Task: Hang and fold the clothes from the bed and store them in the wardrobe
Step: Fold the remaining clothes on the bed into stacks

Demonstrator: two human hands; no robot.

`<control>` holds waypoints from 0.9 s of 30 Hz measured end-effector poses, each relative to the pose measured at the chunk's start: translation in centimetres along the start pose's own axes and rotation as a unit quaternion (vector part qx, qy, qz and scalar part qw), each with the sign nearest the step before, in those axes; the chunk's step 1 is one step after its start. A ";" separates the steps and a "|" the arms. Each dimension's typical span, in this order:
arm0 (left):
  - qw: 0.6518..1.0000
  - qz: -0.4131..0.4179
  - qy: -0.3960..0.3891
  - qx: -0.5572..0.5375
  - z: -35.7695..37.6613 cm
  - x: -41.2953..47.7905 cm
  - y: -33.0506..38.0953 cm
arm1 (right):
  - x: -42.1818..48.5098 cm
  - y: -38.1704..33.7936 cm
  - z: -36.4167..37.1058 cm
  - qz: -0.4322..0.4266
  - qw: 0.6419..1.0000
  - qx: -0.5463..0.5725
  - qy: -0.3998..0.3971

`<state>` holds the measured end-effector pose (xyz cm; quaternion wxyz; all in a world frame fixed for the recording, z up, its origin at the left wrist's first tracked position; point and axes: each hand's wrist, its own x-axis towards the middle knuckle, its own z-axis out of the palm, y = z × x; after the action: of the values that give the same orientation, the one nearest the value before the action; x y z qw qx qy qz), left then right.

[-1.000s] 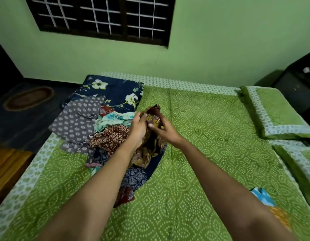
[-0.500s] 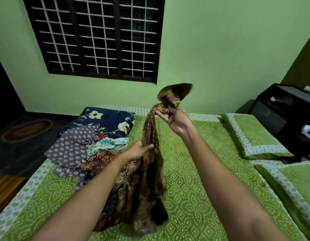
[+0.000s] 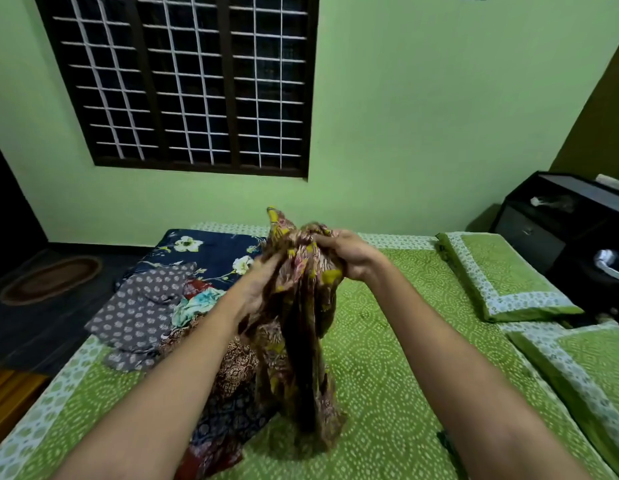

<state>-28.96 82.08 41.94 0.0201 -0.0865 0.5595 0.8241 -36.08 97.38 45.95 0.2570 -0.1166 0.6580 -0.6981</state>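
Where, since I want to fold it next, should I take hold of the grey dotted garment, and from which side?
Probably its free left edge, coming from the left: the grey dotted garment lies spread fairly flat there, while its right side meets the teal cloth and other clothes. First free the left hand and right hand from the brown-yellow garment.

barred window (image 3: 183,81) on the green wall (image 3: 422,116), oval floor rug (image 3: 51,279), black cabinet (image 3: 543,230).

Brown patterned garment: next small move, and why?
Left hand and right hand grip the brown patterned garment close together; it hangs bunched, lower end on the bed. So probably draw the hands apart along its top to open it out.
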 end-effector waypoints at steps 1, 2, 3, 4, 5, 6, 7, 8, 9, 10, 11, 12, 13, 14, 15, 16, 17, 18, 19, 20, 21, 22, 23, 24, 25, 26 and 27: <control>0.999 -0.021 -0.034 0.037 -0.2 -0.5 -0.8 | 0.0 -1.1 0.0 -0.003 0.998 0.057 0.005; 0.993 -0.030 -0.044 0.102 -0.1 -1.3 -1.3 | 0.1 -2.0 -0.1 -0.005 0.993 0.113 0.017; 0.984 -0.034 -0.043 0.167 -0.2 -1.2 -1.7 | 0.3 -2.7 -0.1 -0.008 0.985 0.170 0.032; 0.974 -0.046 -0.027 0.220 -0.6 -0.7 -2.1 | 0.7 -3.1 -0.3 -0.013 0.971 0.234 0.048; 0.966 -0.065 -0.006 0.252 -0.5 -0.2 -2.0 | 1.0 -3.3 -0.6 -0.019 0.955 0.290 0.059; 0.965 -0.072 0.002 0.252 -0.6 0.2 -1.6 | 1.5 -3.1 -1.1 -0.023 0.943 0.326 0.069; 0.970 -0.072 -0.012 0.232 -0.4 0.2 -1.1 | 1.7 -2.6 -1.6 -0.018 0.939 0.337 0.069; 0.975 -0.066 -0.002 0.213 0.0 0.2 -0.5 | 1.9 -1.5 -2.2 -0.006 0.950 0.305 0.059; 0.979 -0.059 0.023 0.194 0.3 0.2 0.4 | 2.0 -0.2 -2.4 0.021 0.970 0.239 0.042; 0.983 -0.043 0.041 0.172 0.4 0.3 1.6 | 2.2 1.4 -2.6 0.055 0.986 0.156 0.027; 0.985 -0.034 0.051 0.159 0.2 0.6 2.5 | 2.1 2.8 -2.5 0.092 0.992 0.089 0.000; 0.987 -0.040 0.049 0.146 0.2 1.1 3.5 | 1.9 3.8 -2.2 0.120 0.990 0.064 -0.030; 0.988 -0.048 0.037 0.139 0.3 1.3 4.4 | 1.8 4.4 -1.8 0.126 0.988 0.073 -0.050; 0.989 -0.052 0.034 0.131 0.3 1.7 4.9 | 1.9 4.6 -1.5 0.119 0.986 0.098 -0.067; 0.988 -0.058 0.032 0.141 0.2 1.9 5.4 | 1.7 4.3 -1.0 0.108 0.984 0.117 -0.080; 0.982 -0.069 0.039 0.173 0.1 2.0 5.7 | 1.7 3.8 -0.6 0.093 0.985 0.115 -0.085; 0.972 -0.081 0.051 0.213 0.2 1.8 6.1 | 1.7 3.2 -0.3 0.081 0.989 0.098 -0.081; 0.961 -0.085 0.056 0.258 0.2 1.7 6.4 | 2.0 2.8 -0.3 0.078 0.992 0.072 -0.065; 0.946 -0.085 0.063 0.306 0.0 1.8 6.6 | 2.0 2.4 -0.1 0.078 0.995 0.045 -0.049; 0.928 -0.081 0.066 0.358 -0.1 1.8 6.9 | 2.4 2.2 -0.3 0.075 0.996 0.025 -0.033; 0.904 -0.079 0.068 0.414 -0.2 1.5 7.0 | 2.5 2.2 -0.5 0.074 0.997 0.015 -0.019; 0.884 -0.085 0.061 0.455 -0.5 1.5 6.9 | 2.6 2.2 -0.8 0.071 0.997 0.008 0.001; 0.868 -0.088 0.057 0.485 -0.6 1.4 7.0 | 2.6 2.1 -1.0 0.069 0.997 0.005 0.019; 0.868 -0.091 0.054 0.485 -0.7 1.2 7.1 | 2.7 2.2 -1.3 0.070 0.997 0.008 0.035; 0.880 -0.097 0.045 0.464 -0.8 1.1 7.2 | 2.7 2.1 -1.6 0.075 0.996 0.018 0.046; 0.907 -0.110 0.023 0.406 -0.9 0.9 7.3 | 2.7 2.0 -1.9 0.083 0.994 0.031 0.057; 0.935 -0.118 -0.003 0.334 -1.1 0.9 7.4 | 2.6 1.9 -2.1 0.088 0.993 0.042 0.069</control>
<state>-30.71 78.26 48.24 0.1470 -0.1374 0.7883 0.5814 -38.99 97.87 43.39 0.2757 0.0009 0.6518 -0.7065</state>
